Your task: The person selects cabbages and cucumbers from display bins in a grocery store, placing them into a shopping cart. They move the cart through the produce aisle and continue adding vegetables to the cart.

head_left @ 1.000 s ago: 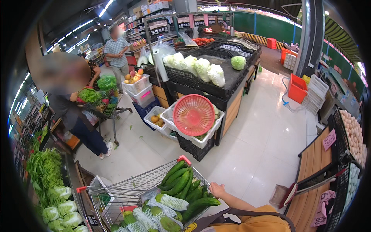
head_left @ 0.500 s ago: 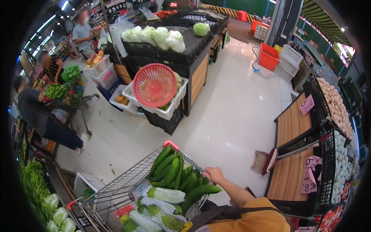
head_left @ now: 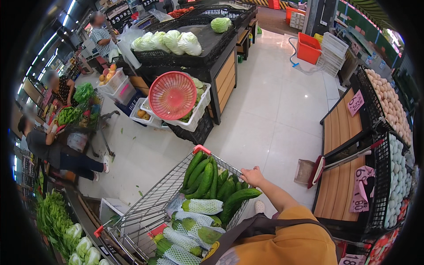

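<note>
My right hand (head_left: 252,176) is closed on the right side rim of a wire shopping cart (head_left: 154,188) with red corner caps. My arm in a mustard sleeve reaches to it from below. Just beside the hand, long green cucumbers (head_left: 205,179) and other green vegetables (head_left: 227,189) are piled in the cart. Nearer to me lie several pale green gourds in white foam nets (head_left: 202,206), some overlapping. A larger dark green gourd (head_left: 238,201) lies across the cart's right side. My left hand is out of view.
Ahead stands a black produce stand (head_left: 207,62) with cabbages, white crates and a red basket (head_left: 172,95). Egg racks (head_left: 391,104) and a long-handled dustpan (head_left: 304,172) are at right. Leafy greens (head_left: 55,218) line the near left. Shoppers with a loaded cart (head_left: 95,115) stand far left.
The whole view has shifted, and the cart's front corner appears closer to the produce stand. My right hand stays at the cart's side rim. A shopper at left has turned and moved an arm.
</note>
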`<state>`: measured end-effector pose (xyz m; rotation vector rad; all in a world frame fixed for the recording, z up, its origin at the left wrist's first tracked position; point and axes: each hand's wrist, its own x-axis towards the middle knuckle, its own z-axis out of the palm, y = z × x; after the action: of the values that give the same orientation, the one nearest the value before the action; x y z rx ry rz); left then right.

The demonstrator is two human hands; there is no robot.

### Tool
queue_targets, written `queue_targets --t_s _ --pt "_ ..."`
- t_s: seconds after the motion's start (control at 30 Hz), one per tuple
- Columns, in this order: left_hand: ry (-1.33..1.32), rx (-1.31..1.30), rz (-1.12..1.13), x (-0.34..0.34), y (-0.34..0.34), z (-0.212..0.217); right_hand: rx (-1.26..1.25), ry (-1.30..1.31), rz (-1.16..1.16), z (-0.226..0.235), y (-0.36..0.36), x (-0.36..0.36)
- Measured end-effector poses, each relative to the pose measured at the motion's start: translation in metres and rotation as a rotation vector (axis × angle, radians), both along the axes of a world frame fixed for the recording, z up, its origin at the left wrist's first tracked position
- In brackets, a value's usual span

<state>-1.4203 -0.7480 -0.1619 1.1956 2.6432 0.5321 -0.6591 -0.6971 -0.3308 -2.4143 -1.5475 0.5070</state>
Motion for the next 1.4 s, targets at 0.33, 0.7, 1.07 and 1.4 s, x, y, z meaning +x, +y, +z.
queue_targets --t_s 0.33,0.7,1.07,1.4 --pt "-0.485 -0.059 -0.113 0.178 0.021 0.051 -0.277 -0.116 -0.031 0.014 -0.036 0.138" --pt "-0.888 -0.149 -0.178 0.409 0.023 0.082 1.319 1.122 -1.596 -0.016 -0.229 0.213" --pt "-1.0 -0.266 -0.37 0.519 0.043 0.054 1.18 1.688 -1.41 0.03 -0.162 0.186" --pt "-0.784 -0.403 -0.512 0.677 0.038 0.076 0.884 1.447 -1.397 0.018 -0.179 0.331"
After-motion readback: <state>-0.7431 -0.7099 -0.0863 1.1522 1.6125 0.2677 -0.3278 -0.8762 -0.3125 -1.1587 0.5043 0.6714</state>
